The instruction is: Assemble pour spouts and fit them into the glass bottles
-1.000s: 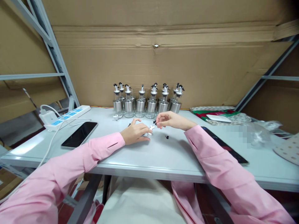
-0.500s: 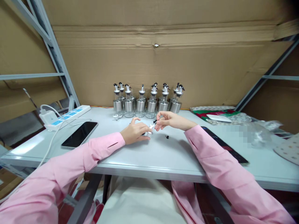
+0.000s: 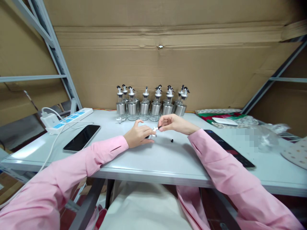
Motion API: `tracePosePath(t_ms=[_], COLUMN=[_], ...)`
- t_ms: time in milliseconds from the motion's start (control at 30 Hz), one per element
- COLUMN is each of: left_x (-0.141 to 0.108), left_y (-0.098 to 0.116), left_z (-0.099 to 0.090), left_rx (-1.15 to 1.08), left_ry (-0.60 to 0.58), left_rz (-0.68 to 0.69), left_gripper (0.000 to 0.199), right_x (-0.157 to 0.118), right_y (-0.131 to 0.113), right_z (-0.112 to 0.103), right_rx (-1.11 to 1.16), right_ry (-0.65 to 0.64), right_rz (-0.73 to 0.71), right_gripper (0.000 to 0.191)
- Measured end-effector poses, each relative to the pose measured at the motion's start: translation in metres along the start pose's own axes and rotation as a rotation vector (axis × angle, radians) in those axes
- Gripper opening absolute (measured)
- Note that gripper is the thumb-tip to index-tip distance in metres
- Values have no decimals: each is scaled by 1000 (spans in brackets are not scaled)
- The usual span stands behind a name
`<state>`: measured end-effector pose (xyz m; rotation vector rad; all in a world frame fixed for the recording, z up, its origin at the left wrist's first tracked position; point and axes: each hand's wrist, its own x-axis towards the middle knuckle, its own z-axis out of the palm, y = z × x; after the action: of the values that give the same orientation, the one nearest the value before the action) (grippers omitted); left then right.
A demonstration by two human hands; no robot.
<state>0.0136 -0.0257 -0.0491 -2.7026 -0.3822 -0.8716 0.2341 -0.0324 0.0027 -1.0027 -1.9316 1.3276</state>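
Observation:
My left hand (image 3: 140,134) grips a white and silver pourer top (image 3: 154,129) between thumb and fingers, its spout pointing up and right. My right hand (image 3: 171,123) pinches a small black cap (image 3: 159,127) at the tip of that spout. Just below my right hand, a small black piece (image 3: 172,140) lies on the grey-white table (image 3: 144,163). Behind both hands stand several glass bottles with steel bands (image 3: 144,108), each topped with a silver pourer and black tip. Another pourer top (image 3: 120,120) lies in front of the leftmost bottle.
At the left are a black phone (image 3: 82,138) and a power strip (image 3: 69,120) with white cables. A dark tablet (image 3: 230,148) lies under my right forearm's outer side. Farther right are a white mouse (image 3: 224,121) on patterned cloth and a clear plastic bag (image 3: 266,137). Cardboard (image 3: 153,67) stands behind.
My right hand has shifted slightly left, bringing the black cap to the spout's tip, and its fingers have drawn closer together. My left hand has barely moved.

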Motion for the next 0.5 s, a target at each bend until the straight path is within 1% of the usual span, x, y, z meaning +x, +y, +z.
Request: tracePosePath(t_ms=[100,233,400,500], left_x=[0,0,0,-1], left_y=[0,-1,0,0], left_z=[0,0,0,1], left_rx=[15,34,37,32], left_ry=[10,51,27,37], left_rz=[11,44,26,23], left_gripper=[34,34,35,35], right_x=[1,1,1,0], right_y=[1,1,1,0], right_z=[1,1,2,4], right_rx=[0,11,4,27], right_ry=[6,20,65,83], right_rz=[8,-25,-75,-92], right_gripper=[28,28,26,25])
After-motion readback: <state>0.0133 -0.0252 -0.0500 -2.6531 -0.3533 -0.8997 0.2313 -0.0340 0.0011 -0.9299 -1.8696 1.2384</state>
